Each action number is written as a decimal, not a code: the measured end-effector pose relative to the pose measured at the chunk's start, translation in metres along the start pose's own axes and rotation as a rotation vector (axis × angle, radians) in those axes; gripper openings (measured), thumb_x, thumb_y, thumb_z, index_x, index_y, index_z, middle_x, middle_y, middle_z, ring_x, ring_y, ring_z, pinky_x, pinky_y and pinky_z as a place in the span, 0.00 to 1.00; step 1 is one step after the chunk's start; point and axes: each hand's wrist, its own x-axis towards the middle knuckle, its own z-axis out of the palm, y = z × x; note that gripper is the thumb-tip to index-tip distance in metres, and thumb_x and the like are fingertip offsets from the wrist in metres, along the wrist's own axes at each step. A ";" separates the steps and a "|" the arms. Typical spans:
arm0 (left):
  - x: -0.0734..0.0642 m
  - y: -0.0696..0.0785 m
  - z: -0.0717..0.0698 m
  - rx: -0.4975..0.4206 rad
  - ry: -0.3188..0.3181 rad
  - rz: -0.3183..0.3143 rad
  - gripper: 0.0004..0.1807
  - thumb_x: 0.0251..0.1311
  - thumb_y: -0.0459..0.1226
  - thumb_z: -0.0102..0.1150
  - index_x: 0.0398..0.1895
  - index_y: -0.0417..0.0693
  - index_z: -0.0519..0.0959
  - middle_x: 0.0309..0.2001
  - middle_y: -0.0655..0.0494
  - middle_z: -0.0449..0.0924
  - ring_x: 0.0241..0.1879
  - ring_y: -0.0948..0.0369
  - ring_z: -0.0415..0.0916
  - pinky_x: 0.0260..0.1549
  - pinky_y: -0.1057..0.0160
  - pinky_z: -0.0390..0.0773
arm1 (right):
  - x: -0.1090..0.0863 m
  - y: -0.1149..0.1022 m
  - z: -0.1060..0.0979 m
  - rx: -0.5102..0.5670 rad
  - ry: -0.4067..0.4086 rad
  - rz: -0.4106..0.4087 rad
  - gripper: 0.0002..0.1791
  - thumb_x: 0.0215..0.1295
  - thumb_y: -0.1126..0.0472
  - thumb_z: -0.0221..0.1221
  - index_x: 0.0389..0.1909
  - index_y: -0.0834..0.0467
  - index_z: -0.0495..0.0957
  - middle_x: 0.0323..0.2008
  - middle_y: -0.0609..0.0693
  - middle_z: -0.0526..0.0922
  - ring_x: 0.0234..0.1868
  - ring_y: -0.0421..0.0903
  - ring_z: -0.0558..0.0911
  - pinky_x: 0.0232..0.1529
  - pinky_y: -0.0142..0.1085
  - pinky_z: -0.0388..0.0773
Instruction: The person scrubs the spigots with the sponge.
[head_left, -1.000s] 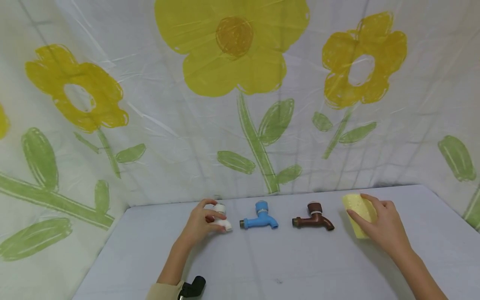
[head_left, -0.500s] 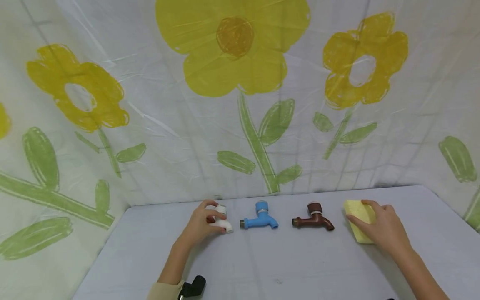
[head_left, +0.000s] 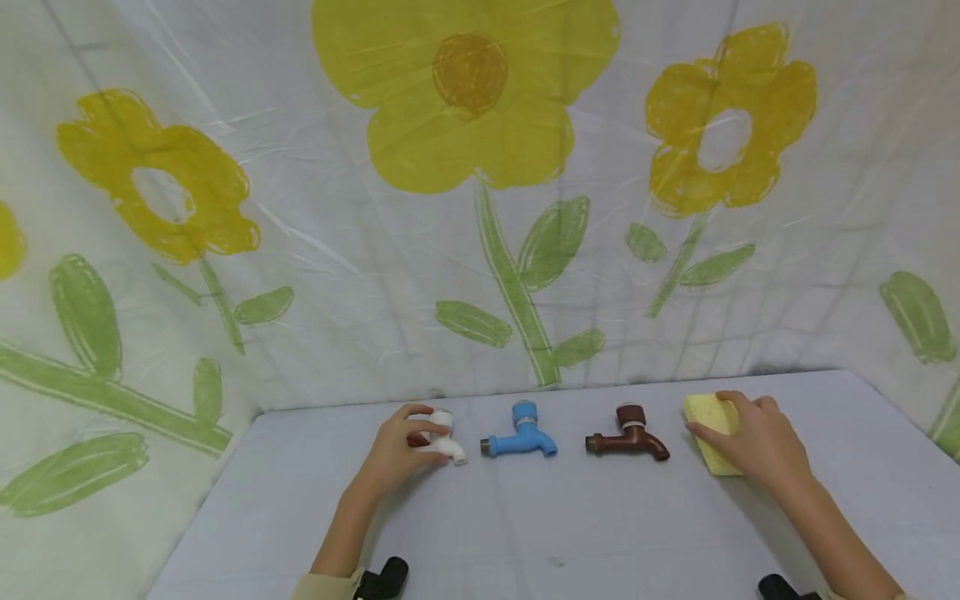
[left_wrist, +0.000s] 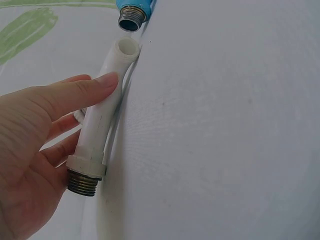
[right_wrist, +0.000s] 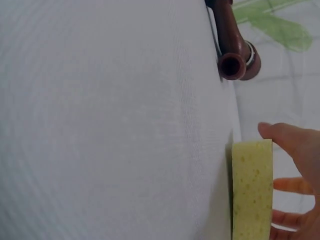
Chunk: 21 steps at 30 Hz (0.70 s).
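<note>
My left hand (head_left: 396,446) holds a white plastic water tap (head_left: 452,451) at the left end of a row on the table. In the left wrist view the thumb lies along the tap's white body (left_wrist: 97,120), whose threaded end points toward the palm side; the fingertips behind are partly hidden. At the right, my right hand (head_left: 772,443) grips a yellow sponge (head_left: 707,410) between thumb and fingers. The right wrist view shows the sponge's porous side (right_wrist: 252,190) close over the white surface, with the thumb at its upper edge.
A blue tap (head_left: 521,442) and a brown tap (head_left: 630,443) lie between the hands on the white table (head_left: 555,525). Behind the table's back edge rises a white sheet (head_left: 352,333) printed with yellow flowers. Black wrist cameras show at the bottom.
The sponge came down toward the table with the right hand, then shifted slightly left and away from me. The left hand and white tap have barely moved.
</note>
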 end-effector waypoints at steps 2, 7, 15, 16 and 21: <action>0.000 0.000 0.000 -0.011 0.005 0.000 0.17 0.49 0.31 0.83 0.43 0.42 0.91 0.61 0.39 0.79 0.36 0.59 0.84 0.41 0.64 0.86 | 0.001 0.000 0.001 -0.009 -0.008 0.004 0.46 0.68 0.35 0.65 0.67 0.71 0.69 0.53 0.83 0.69 0.50 0.76 0.77 0.31 0.56 0.79; -0.001 0.001 -0.001 -0.028 0.007 -0.008 0.17 0.48 0.31 0.84 0.43 0.41 0.91 0.61 0.39 0.79 0.37 0.58 0.84 0.40 0.66 0.85 | 0.003 0.003 0.003 -0.015 -0.035 0.022 0.48 0.67 0.33 0.64 0.67 0.71 0.69 0.53 0.83 0.68 0.48 0.76 0.77 0.29 0.53 0.78; 0.000 0.002 -0.002 -0.019 0.008 0.009 0.17 0.47 0.30 0.83 0.42 0.41 0.91 0.61 0.38 0.80 0.38 0.56 0.84 0.39 0.67 0.84 | 0.003 0.001 0.002 -0.008 -0.042 0.052 0.50 0.65 0.32 0.66 0.68 0.71 0.67 0.52 0.82 0.67 0.45 0.74 0.77 0.27 0.50 0.76; 0.000 0.003 -0.002 -0.009 0.004 0.017 0.17 0.47 0.29 0.83 0.43 0.40 0.91 0.61 0.38 0.80 0.38 0.55 0.84 0.40 0.66 0.85 | 0.002 0.001 0.002 -0.005 -0.048 0.056 0.51 0.65 0.31 0.65 0.68 0.71 0.67 0.51 0.82 0.67 0.45 0.74 0.77 0.27 0.51 0.76; -0.002 0.007 -0.004 0.054 -0.023 0.057 0.18 0.51 0.30 0.81 0.48 0.40 0.89 0.64 0.35 0.77 0.50 0.44 0.85 0.52 0.48 0.86 | -0.002 0.003 0.001 0.002 -0.042 0.057 0.49 0.69 0.30 0.61 0.68 0.70 0.66 0.52 0.82 0.66 0.44 0.74 0.77 0.26 0.51 0.75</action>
